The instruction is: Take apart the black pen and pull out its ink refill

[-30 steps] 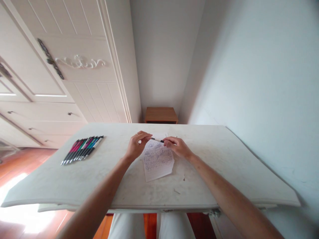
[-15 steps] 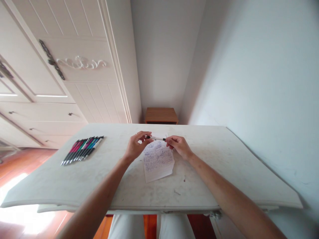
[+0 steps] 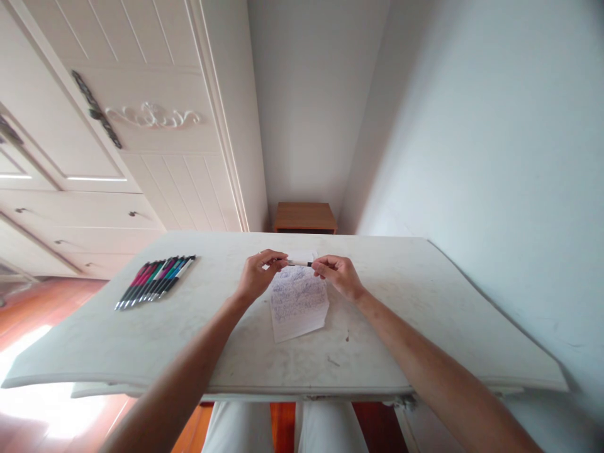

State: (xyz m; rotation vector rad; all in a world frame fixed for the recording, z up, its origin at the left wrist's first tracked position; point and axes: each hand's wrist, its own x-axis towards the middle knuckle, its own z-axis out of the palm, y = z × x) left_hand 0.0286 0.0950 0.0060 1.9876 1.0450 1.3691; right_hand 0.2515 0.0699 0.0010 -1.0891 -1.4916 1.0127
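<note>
A white pen with black ends [image 3: 299, 263] is held level between my two hands, over the far part of a paper sheet. My left hand [image 3: 260, 272] pinches its left end, which the fingers cover. The black right end sits in the closed fingers of my right hand [image 3: 340, 274]. Beneath lies the creased sheet of paper [image 3: 299, 305], with dense blue scribbles on most of it and a blank strip near me. Off to the left, a row of several pens [image 3: 155, 282] in pink, green, purple, blue and white lies side by side.
The white table [image 3: 406, 314] has a few dark marks near its front edge. A wall [image 3: 509, 157] runs along the right side. Beyond the table stands a small brown wooden stand [image 3: 306, 216]; a white wardrobe [image 3: 184, 170] rises at the back left.
My left fingers have closed over the pen's black left end, which showed between them before. My right hand keeps its grip, and the pens and paper lie as before.
</note>
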